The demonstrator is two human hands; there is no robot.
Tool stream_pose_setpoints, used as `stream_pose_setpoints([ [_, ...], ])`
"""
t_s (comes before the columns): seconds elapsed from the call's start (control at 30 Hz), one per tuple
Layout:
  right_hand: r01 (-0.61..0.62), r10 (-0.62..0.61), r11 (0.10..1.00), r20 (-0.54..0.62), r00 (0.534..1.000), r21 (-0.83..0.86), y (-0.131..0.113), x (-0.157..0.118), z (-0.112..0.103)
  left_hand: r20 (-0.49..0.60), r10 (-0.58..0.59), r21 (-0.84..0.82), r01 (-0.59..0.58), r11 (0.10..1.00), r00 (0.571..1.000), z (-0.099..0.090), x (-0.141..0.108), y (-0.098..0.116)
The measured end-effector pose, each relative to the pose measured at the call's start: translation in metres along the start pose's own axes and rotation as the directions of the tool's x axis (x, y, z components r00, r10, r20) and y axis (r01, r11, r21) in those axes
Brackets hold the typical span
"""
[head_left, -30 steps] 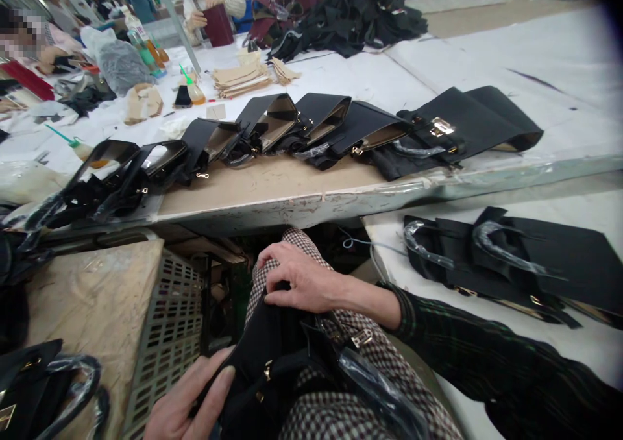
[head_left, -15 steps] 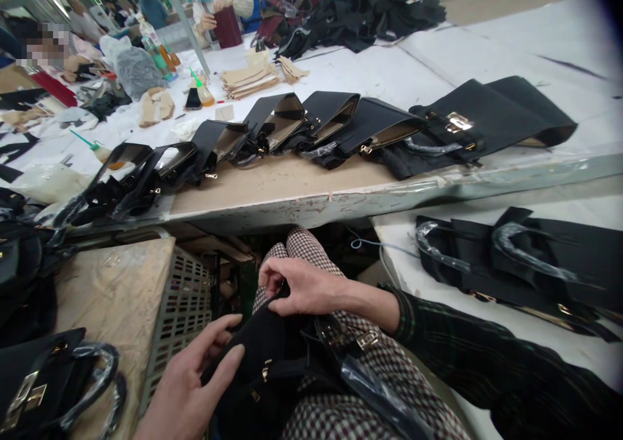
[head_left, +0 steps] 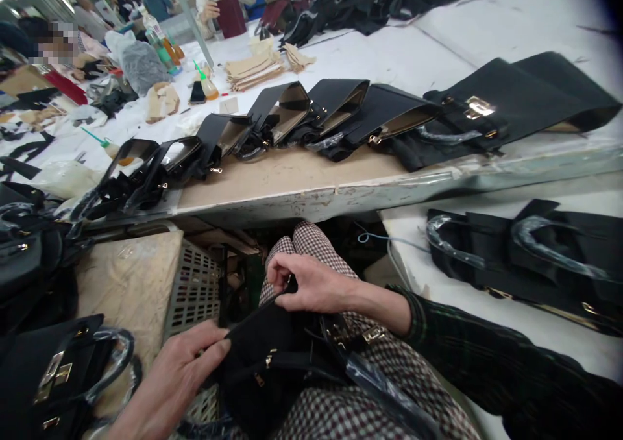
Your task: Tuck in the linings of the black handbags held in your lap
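Note:
A black handbag (head_left: 263, 375) with gold hardware lies across my lap, its plastic-wrapped handle hanging toward the right. My left hand (head_left: 187, 362) pinches the bag's near-left edge between thumb and fingers. At the far end of the same edge, my right hand (head_left: 311, 284) grips the black material with thumb and curled fingers. The edge runs taut between both hands. A gold clasp (head_left: 374, 333) shows on the bag's right side, over my checked trousers. The bag's underside is hidden.
Several unfinished black bags (head_left: 341, 115) stand in a row along the white worktable (head_left: 292, 200). More bags rest on the right-hand surface (head_left: 525, 258) and at left (head_left: 53, 375). A plastic crate (head_left: 195, 284) stands left of my knees. A co-worker's hand (head_left: 210, 10) is across the table.
My left hand has closed from a spread pose onto the bag's edge. My right hand keeps its hold. The whole view has shifted slightly.

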State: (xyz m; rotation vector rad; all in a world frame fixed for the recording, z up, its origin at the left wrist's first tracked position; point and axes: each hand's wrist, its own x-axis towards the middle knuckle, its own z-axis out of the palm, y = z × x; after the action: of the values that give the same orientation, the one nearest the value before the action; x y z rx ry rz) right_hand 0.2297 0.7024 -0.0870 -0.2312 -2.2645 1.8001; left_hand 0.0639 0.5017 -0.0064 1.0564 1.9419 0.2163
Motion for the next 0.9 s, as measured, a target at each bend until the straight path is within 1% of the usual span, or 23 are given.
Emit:
stream_pose_setpoints([
  [0.07, -0.003, 0.003, 1.0, 0.005, 1.0, -0.004, 0.002, 0.001, 0.0, 0.008, -0.025, -0.029, 0.026, 0.999, 1.0, -0.004, -0.012, -0.009],
  [0.1, -0.004, 0.004, 1.0, 0.008, 1.0, -0.007, 0.002, 0.002, 0.0, -0.002, -0.029, -0.044, 0.028, 0.999, 1.0, -0.005, -0.016, -0.01],
  [0.17, -0.009, 0.009, 1.0, 0.007, 1.0, -0.01, 0.002, 0.002, 0.0, -0.034, -0.03, -0.068, 0.027, 0.997, 0.999, -0.006, -0.016, -0.005],
  [0.2, -0.012, 0.012, 1.0, 0.005, 1.0, -0.007, 0.001, 0.002, 0.001, -0.055, -0.029, -0.072, 0.025, 0.997, 0.998, -0.005, -0.011, 0.001],
  [0.27, -0.018, 0.018, 1.0, 0.006, 1.0, 0.0, 0.0, 0.002, 0.003, -0.059, -0.004, -0.061, 0.001, 0.998, 0.998, -0.001, 0.005, 0.016],
  [0.3, -0.019, 0.019, 1.0, 0.011, 1.0, -0.001, -0.001, 0.002, 0.005, -0.045, 0.033, -0.046, -0.035, 0.998, 0.998, 0.003, 0.016, 0.024],
  [0.37, -0.021, 0.022, 1.0, 0.016, 1.0, -0.015, -0.001, 0.001, 0.007, 0.003, 0.152, -0.037, -0.152, 0.988, 0.988, 0.01, 0.039, 0.039],
  [0.43, -0.036, 0.037, 0.999, 0.027, 0.999, -0.02, 0.0, 0.001, 0.006, 0.037, 0.238, -0.055, -0.236, 0.97, 0.971, 0.017, 0.059, 0.048],
  [0.5, -0.05, 0.05, 0.999, 0.046, 0.998, -0.001, 0.0, -0.001, 0.0, 0.051, 0.266, -0.085, -0.261, 0.961, 0.963, 0.021, 0.07, 0.049],
  [0.53, -0.051, 0.051, 0.999, 0.033, 0.998, -0.004, -0.001, -0.003, -0.004, 0.052, 0.265, -0.094, -0.26, 0.961, 0.963, 0.022, 0.073, 0.047],
  [0.57, -0.042, 0.042, 0.999, -0.003, 0.999, -0.031, -0.004, -0.007, -0.009, 0.048, 0.256, -0.096, -0.25, 0.963, 0.966, 0.023, 0.075, 0.045],
  [0.63, -0.006, -0.013, 0.988, -0.119, 0.993, -0.154, -0.016, -0.019, -0.015, 0.033, 0.213, -0.068, -0.211, 0.975, 0.976, 0.023, 0.075, 0.038],
  [0.7, 0.001, -0.056, 0.96, -0.187, 0.981, -0.28, -0.032, -0.035, -0.013, 0.015, 0.169, -0.042, -0.168, 0.985, 0.986, 0.023, 0.076, 0.032],
  [0.73, -0.011, -0.05, 0.95, -0.185, 0.981, -0.311, -0.039, -0.044, -0.009, 0.013, 0.158, -0.05, -0.157, 0.986, 0.987, 0.024, 0.077, 0.03],
  [0.8, -0.083, 0.019, 0.944, -0.197, 0.98, -0.318, -0.048, -0.059, 0.003, 0.019, 0.151, -0.103, -0.149, 0.984, 0.988, 0.026, 0.08, 0.031],
  [0.83, -0.14, 0.071, 0.942, -0.226, 0.972, -0.305, -0.05, -0.065, 0.009, 0.026, 0.15, -0.135, -0.145, 0.98, 0.988, 0.027, 0.082, 0.032],
  [0.9, -0.246, 0.165, 0.935, -0.3, 0.94, -0.257, -0.046, -0.073, 0.018, 0.04, 0.142, -0.166, -0.134, 0.977, 0.989, 0.028, 0.084, 0.037],
])
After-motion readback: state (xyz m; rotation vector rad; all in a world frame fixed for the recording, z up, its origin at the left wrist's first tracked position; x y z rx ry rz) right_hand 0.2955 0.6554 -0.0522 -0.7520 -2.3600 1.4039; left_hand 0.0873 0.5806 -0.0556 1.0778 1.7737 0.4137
